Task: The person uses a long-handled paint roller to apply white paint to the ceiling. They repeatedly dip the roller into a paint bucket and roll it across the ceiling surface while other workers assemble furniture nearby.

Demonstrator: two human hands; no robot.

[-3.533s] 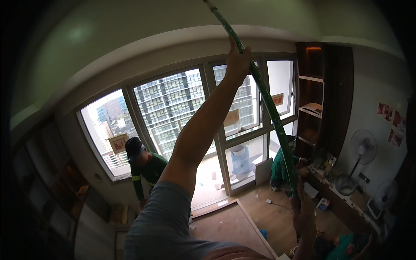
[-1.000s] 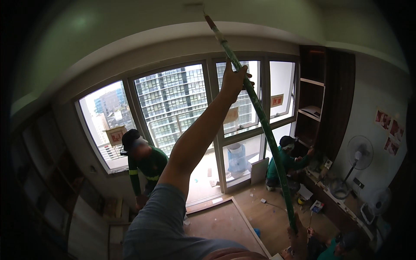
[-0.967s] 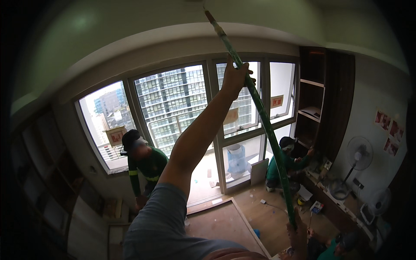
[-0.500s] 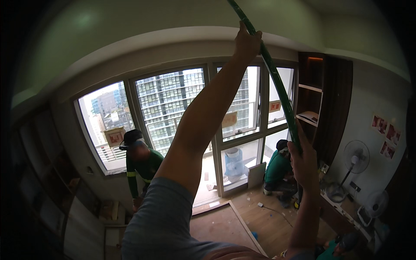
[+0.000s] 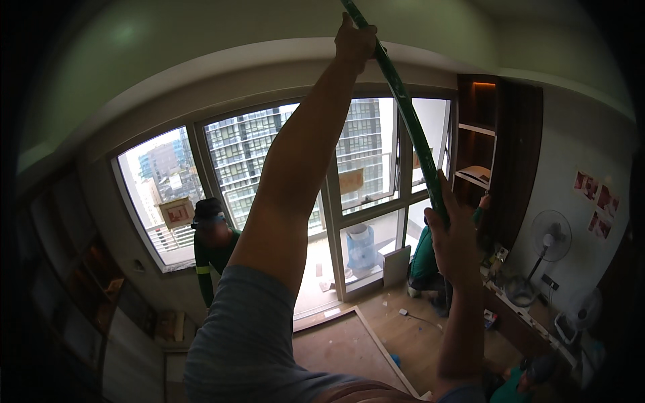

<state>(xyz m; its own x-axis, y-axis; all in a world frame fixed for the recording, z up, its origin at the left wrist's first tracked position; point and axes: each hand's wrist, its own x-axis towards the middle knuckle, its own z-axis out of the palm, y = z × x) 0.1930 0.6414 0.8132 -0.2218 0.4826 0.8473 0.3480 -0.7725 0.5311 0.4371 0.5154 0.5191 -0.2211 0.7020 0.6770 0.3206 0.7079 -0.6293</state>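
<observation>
A long green pole point(image 5: 408, 111) slants from the top edge of the view down to the right, its upper end out of the picture. High up, my left hand point(image 5: 355, 44) is closed round it, the arm stretched far overhead. My right hand point(image 5: 458, 238) grips its lower end, thumb along one side and fingers along the other. Behind the pole are tall windows point(image 5: 376, 161) in grey frames. Pale ceiling point(image 5: 222, 37) spreads above my left hand.
A person in a dark cap point(image 5: 213, 232) stands at left; another in green point(image 5: 423, 262) is by the window. A third person point(image 5: 514, 386) is low at right. A standing fan point(image 5: 551, 235), a shelf unit point(image 5: 478, 134) and a framed panel point(image 5: 342, 349) are around.
Both my hands and the pole have shifted left; the left hand is slightly higher. The person by the window has risen a little, an arm now reaching toward the shelf unit.
</observation>
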